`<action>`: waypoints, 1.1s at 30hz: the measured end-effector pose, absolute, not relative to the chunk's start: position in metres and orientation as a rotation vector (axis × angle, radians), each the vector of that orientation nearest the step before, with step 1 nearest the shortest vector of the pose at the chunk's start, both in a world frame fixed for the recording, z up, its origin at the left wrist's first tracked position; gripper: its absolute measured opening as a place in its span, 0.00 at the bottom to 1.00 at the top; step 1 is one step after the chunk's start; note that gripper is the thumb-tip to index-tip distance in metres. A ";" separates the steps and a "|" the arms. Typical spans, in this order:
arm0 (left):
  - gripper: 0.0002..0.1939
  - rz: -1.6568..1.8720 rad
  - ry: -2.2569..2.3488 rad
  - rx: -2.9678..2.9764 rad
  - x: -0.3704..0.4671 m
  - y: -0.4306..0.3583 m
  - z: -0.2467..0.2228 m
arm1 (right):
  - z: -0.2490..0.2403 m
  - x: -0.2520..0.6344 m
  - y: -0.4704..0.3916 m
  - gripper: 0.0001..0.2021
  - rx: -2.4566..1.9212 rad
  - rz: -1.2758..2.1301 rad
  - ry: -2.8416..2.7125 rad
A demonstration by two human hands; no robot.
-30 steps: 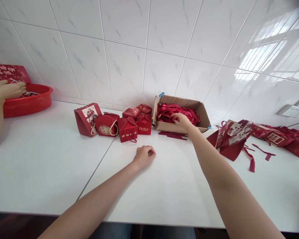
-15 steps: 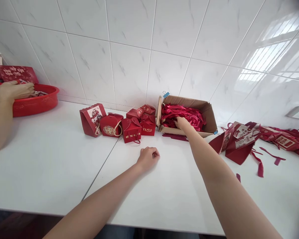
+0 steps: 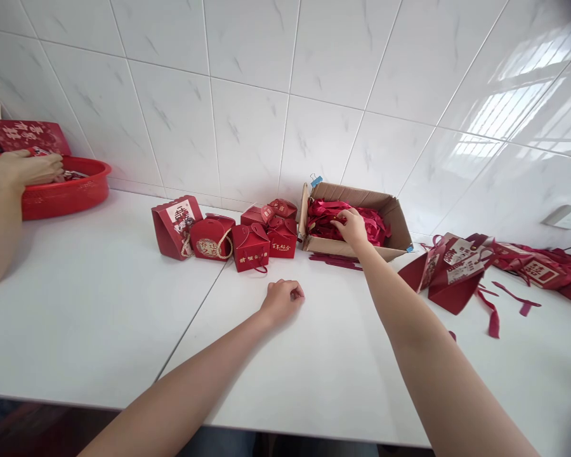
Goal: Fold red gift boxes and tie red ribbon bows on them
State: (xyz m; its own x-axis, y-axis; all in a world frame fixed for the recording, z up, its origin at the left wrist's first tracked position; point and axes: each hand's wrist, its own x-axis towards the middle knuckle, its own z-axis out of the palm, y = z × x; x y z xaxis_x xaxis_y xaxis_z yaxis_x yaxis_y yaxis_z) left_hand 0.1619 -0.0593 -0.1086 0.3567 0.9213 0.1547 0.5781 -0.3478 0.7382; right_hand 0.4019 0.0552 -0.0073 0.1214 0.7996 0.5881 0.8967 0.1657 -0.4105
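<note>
My right hand is over the cardboard box, its thumb and fingertips pinched together just above the tangled red ribbons. Whatever sits in that pinch is too small to make out. On the white table my left hand rests loosely curled, with nothing visible inside it. Nearest to it stands a small red gift box with gold lettering and a thin cord loop. Beside that are more red boxes, among them one with a rope handle and a tall printed one.
A red basin stands at far left, with a co-worker's hand over it. Folded red printed boxes and loose ribbon pieces lie at right. A blue binder clip grips the box edge. Behind rises a tiled wall.
My right hand has lifted from down among the ribbons to just above them, its fingertips now visible and pinched. My left hand stays where it was.
</note>
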 end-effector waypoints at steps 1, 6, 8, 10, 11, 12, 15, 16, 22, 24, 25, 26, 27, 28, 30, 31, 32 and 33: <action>0.06 0.768 1.303 2.039 0.162 -0.060 -0.108 | -0.009 0.403 0.056 0.06 -1.601 -0.142 -1.673; 0.06 0.761 1.286 2.050 0.163 -0.061 -0.103 | -0.014 0.407 0.055 0.09 -1.481 0.017 -1.604; 0.06 0.760 1.279 2.056 0.163 -0.062 -0.100 | -0.015 0.407 0.054 0.10 -1.449 0.064 -1.578; 0.06 0.758 1.281 2.059 0.163 -0.062 -0.099 | -0.015 0.407 0.053 0.11 -1.429 0.077 -1.551; 0.06 0.758 1.286 2.058 0.163 -0.063 -0.099 | -0.014 0.407 0.052 0.12 -1.424 0.072 -1.536; 0.06 0.757 1.292 2.057 0.163 -0.063 -0.098 | -0.014 0.407 0.051 0.13 -1.423 0.063 -1.522; 0.06 0.758 1.301 2.056 0.162 -0.064 -0.099 | -0.011 0.407 0.050 0.14 -1.431 0.031 -1.494; 0.06 0.757 1.299 2.056 0.162 -0.064 -0.099 | -0.010 0.406 0.049 0.14 -1.435 0.021 -1.491; 0.05 0.760 1.261 2.049 0.162 -0.062 -0.100 | -0.003 0.396 0.040 0.17 -1.447 -0.069 -1.453; 0.05 0.773 1.249 2.046 0.162 -0.063 -0.100 | 0.003 0.387 0.031 0.18 -1.367 -0.128 -1.387; 0.05 0.780 1.245 2.043 0.162 -0.063 -0.100 | 0.007 0.380 0.024 0.18 -1.294 -0.150 -1.338; 0.05 0.788 1.241 2.038 0.162 -0.063 -0.100 | 0.010 0.374 0.015 0.18 -1.201 -0.148 -1.298; 0.05 0.798 1.237 2.031 0.162 -0.063 -0.101 | 0.014 0.367 0.004 0.18 -1.106 -0.123 -1.269; 0.05 0.811 1.233 2.021 0.161 -0.063 -0.101 | 0.016 0.360 -0.008 0.17 -1.027 -0.081 -1.255; 0.04 0.850 1.222 1.988 0.161 -0.062 -0.101 | 0.017 0.350 -0.037 0.15 -0.919 0.064 -1.365; 0.04 0.876 1.211 1.966 0.161 -0.062 -0.100 | 0.013 0.346 -0.052 0.14 -0.879 0.187 -1.450; 0.06 0.903 1.196 1.943 0.160 -0.062 -0.098 | 0.008 0.344 -0.067 0.14 -0.849 0.409 -1.532; 0.07 0.930 1.181 1.921 0.160 -0.063 -0.095 | 0.000 0.342 -0.080 0.14 -0.799 0.668 -1.561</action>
